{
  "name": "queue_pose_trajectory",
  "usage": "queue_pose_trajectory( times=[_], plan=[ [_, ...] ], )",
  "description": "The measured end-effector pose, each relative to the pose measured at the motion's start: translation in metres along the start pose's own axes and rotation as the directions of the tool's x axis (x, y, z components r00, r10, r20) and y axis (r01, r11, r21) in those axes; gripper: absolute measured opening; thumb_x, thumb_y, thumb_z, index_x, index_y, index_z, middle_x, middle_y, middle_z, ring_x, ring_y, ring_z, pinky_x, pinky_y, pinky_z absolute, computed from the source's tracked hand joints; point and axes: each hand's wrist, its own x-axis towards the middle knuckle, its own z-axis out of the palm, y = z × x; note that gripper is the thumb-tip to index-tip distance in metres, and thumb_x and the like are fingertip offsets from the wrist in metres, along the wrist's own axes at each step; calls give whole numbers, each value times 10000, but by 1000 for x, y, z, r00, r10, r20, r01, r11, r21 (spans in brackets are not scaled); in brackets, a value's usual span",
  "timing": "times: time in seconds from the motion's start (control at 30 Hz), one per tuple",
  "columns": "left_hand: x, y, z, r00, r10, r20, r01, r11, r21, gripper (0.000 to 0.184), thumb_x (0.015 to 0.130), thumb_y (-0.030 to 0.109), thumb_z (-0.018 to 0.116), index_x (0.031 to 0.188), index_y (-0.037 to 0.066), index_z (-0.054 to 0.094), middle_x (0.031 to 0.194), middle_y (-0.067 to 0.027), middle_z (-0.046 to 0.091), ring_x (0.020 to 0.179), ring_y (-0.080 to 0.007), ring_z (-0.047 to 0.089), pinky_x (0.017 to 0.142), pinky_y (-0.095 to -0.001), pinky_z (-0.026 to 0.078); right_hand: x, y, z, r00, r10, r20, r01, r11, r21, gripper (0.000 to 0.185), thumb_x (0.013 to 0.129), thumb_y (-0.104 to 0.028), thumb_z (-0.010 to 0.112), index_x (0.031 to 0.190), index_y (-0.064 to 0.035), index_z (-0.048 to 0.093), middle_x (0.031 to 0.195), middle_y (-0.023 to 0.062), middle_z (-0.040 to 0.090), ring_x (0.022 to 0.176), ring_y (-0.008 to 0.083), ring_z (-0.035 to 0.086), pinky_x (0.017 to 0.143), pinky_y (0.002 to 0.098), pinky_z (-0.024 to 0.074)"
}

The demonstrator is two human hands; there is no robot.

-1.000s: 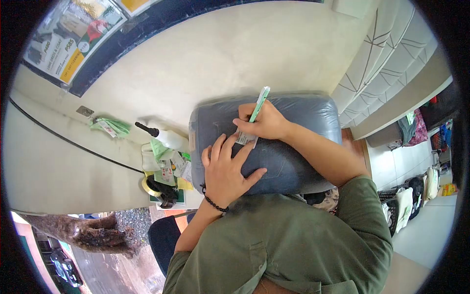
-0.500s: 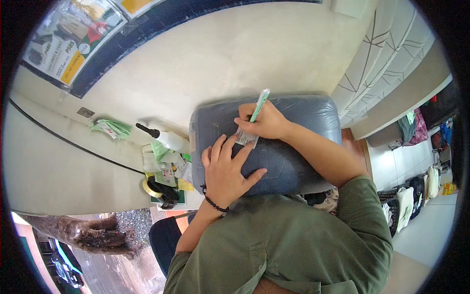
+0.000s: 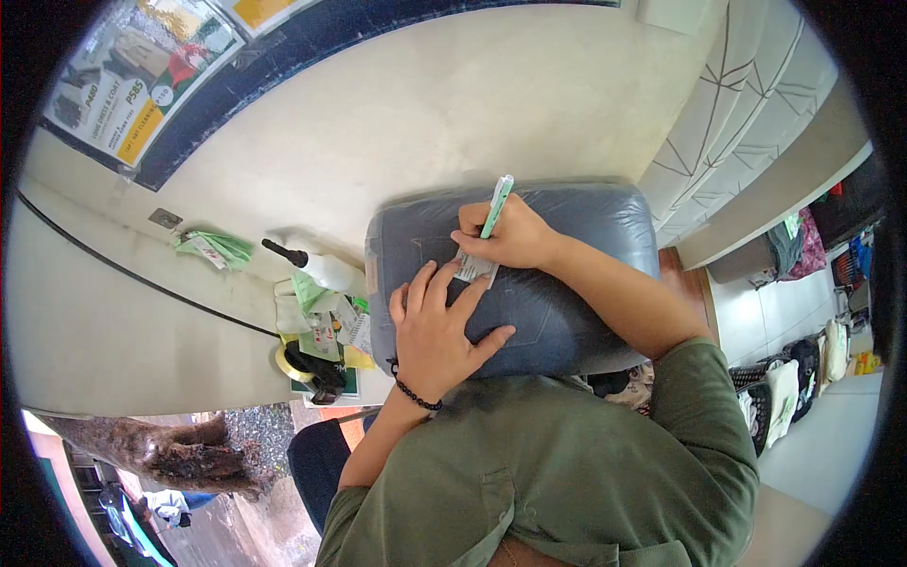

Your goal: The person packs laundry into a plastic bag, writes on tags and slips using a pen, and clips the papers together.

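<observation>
My right hand [image 3: 511, 234] grips a green and white pen [image 3: 497, 203], its lower end over a small printed paper slip [image 3: 475, 268]. The writing tip is hidden behind my fingers. With fingers spread, my left hand [image 3: 436, 331] lies flat, its fingertips on the slip's near-left edge. Under both hands is a plastic-wrapped bundle [image 3: 586, 312] of folded dark blue cloth, with a pocket outline showing through the wrap.
Left of the bundle stand a white bottle [image 3: 331, 272] with a black nozzle, a tape dispenser [image 3: 316, 370] and green and white papers [image 3: 321, 333]. A pale wall [image 3: 491, 104] rises behind. Folded clothes [image 3: 782, 402] lie at the right.
The top of the pen has shifted slightly left and down with a small movement of my right hand. My left hand stays in place. A person has appeared outside at the lower left.
</observation>
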Motion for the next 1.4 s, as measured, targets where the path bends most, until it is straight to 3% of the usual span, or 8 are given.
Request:
queue_pose_trajectory(
  times=[0.43,0.63,0.73,0.83,1.07,1.4],
  plan=[
    [0,-1,-1,1000,1,-8,-1,1000,-4,622,774,628,655,1203,177,663,1309,-136,528,1260,-364,426,1019,-522,272,-1,3,4,998,33,-45,-35,998,-52,254,868,-236,666,753,-45,545,641,156,566,576,366,562,550,423,456],
    [-1,-2,1,1000,3,-11,-3,1000,-9,622,776,623,659,1204,173,662,1307,-145,529,1258,-372,427,1019,-526,272,-1,0,-1,993,112,-20,-112,994,18,239,876,-219,662,767,-41,546,643,153,569,582,349,574,557,418,462],
    [-1,-1,0,1000,5,-13,-6,1000,-11,620,777,621,659,1205,172,661,1303,-146,532,1255,-374,430,1018,-527,273,-1,1,0,1000,26,-8,-26,1000,-3,229,875,-211,657,768,-43,544,645,157,570,589,353,583,559,423,464],
    [-1,-1,1,1000,7,-20,-7,1000,-16,618,778,620,659,1205,173,661,1297,-144,536,1252,-373,434,1016,-526,275,0,3,4,996,-31,-81,30,999,-10,254,840,-123,697,689,-21,520,560,91,497,491,209,430,489,356,384],
    [-1,-1,2,999,11,-30,-12,1000,-9,623,774,624,660,1206,175,662,1285,-138,542,1246,-366,439,1015,-523,278,-1,5,4,995,-47,-93,45,999,-20,261,843,-112,687,684,-17,504,557,96,485,489,209,424,486,353,381],
    [-3,0,3,1000,3,-21,-3,1000,-3,627,768,625,665,1211,181,661,1301,-128,534,1256,-357,430,1015,-519,274,-5,2,3,991,64,-120,-61,998,25,261,842,-97,674,687,-20,478,571,88,464,509,191,411,499,355,381]
  ],
)
